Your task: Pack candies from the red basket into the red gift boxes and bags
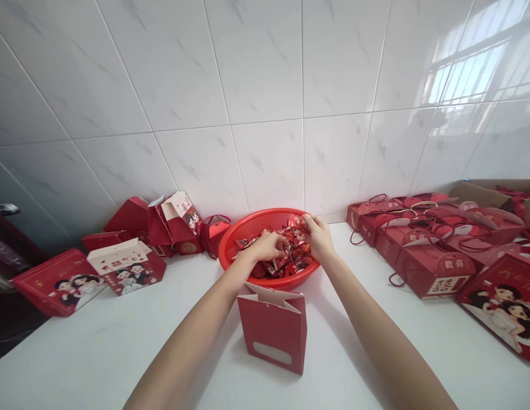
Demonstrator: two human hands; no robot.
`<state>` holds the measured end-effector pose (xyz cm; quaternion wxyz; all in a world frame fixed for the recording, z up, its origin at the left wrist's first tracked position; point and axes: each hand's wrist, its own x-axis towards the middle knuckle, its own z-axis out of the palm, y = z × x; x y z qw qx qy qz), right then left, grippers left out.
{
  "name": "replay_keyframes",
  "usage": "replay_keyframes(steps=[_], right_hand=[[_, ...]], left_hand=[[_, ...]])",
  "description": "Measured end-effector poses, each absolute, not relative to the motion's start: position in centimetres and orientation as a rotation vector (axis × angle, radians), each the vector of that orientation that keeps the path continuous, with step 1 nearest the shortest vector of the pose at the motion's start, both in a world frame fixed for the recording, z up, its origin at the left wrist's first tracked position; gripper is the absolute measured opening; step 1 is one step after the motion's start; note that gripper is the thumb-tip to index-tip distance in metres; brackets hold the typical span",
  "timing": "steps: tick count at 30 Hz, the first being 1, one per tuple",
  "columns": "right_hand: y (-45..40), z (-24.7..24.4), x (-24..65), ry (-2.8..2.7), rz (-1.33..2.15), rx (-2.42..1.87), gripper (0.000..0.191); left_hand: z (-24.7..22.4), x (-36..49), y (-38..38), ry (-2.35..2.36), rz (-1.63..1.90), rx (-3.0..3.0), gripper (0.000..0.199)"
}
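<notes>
A red plastic basket [231, 245] holds many small red-wrapped candies [296, 266]. My left hand [270, 247] reaches into the basket, its fingers curled over candies on the pile. My right hand [318, 234] is at the basket's right rim with fingers bent inward against a candy, their tips partly hidden. Between my forearms, in front of the basket, a red paper gift box [273, 330] stands upright with its top flaps open. A pale oval window shows low on its near side.
Several red gift boxes, including one with a cartoon couple [134, 273], sit at the left. Rows of closed red boxes with cord handles [423, 262] fill the right. Behind them is a cardboard carton [474, 188]. A tiled wall [269, 159] backs the white table [98, 353].
</notes>
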<state>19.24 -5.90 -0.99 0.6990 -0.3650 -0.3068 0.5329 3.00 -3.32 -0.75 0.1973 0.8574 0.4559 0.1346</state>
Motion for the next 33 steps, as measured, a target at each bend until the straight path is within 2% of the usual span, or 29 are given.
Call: replay_keyframes(steps=[6,10,20,28,31,33], right_hand=[[-5.8,-1.2,19.4,-0.708,1.205,-0.765,0.023],[-5.8,-1.0,19.5,-0.688,1.273,-0.698,0.02],[-6.1,-0.4,19.7,-0.596,1.458,-0.673,0.019],[-6.0,-0.7,19.8,-0.639,1.48,-0.689,0.012],[-6.0,-0.8,19.9,-0.674,1.466,-0.698,0.015],[-6.0,-0.9,19.9,-0.695,1.447,-0.698,0.017]], left_hand=[[-1.2,2.7,-1.7,1.287,1.083,2.095,0.037],[-1.2,2.5,-1.0,1.15,1.38,1.934,0.037],[-1.0,2.6,-1.5,0.925,1.473,1.985,0.025],[-0.7,2.7,-2.5,0.976,1.362,2.191,0.014],[-0.5,2.9,-2.7,0.95,1.392,2.08,0.019],[-0.3,3.0,-2.8,0.941,1.445,1.915,0.032]])
